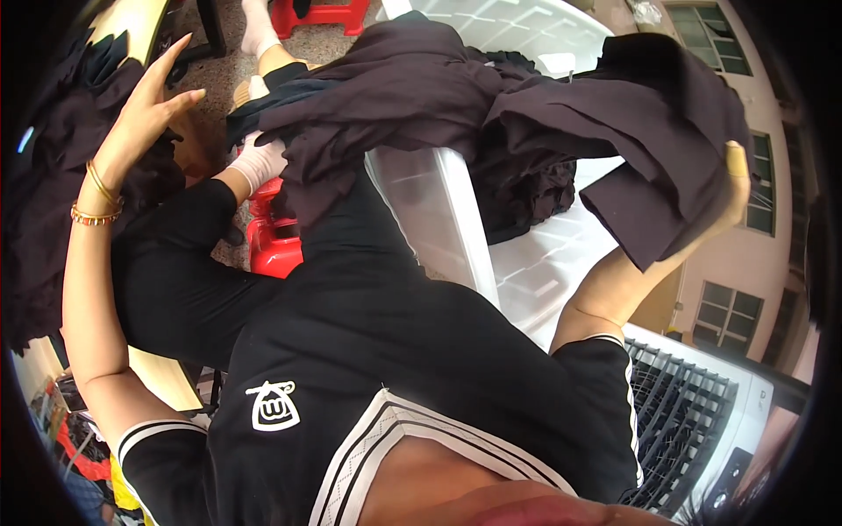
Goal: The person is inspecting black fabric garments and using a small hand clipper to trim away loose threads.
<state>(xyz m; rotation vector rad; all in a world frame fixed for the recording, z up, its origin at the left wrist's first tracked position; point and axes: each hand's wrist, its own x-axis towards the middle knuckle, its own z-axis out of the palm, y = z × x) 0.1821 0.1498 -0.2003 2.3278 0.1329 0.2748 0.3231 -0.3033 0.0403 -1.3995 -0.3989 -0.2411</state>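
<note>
My right hand (735,195) is raised at the far right, its thumb up against a dark brown cloth (649,131); the other fingers are mostly hidden. From there the cloth drapes left over a translucent white plastic bin (456,197) and onto my lap, where a wide bunched stretch (386,88) of it lies. I cannot tell whether it is one piece or several. My left hand (149,114) is up in the air at the left, empty, with fingers and thumb spread. More dark cloth (526,193) sits crumpled inside the bin.
A heap of dark cloth (53,202) rises at the left, beside my left forearm. Red plastic stools (276,245) stand by my legs and at the top. At lower right is a white appliance with a dark grille (680,421). A building with windows shows at right.
</note>
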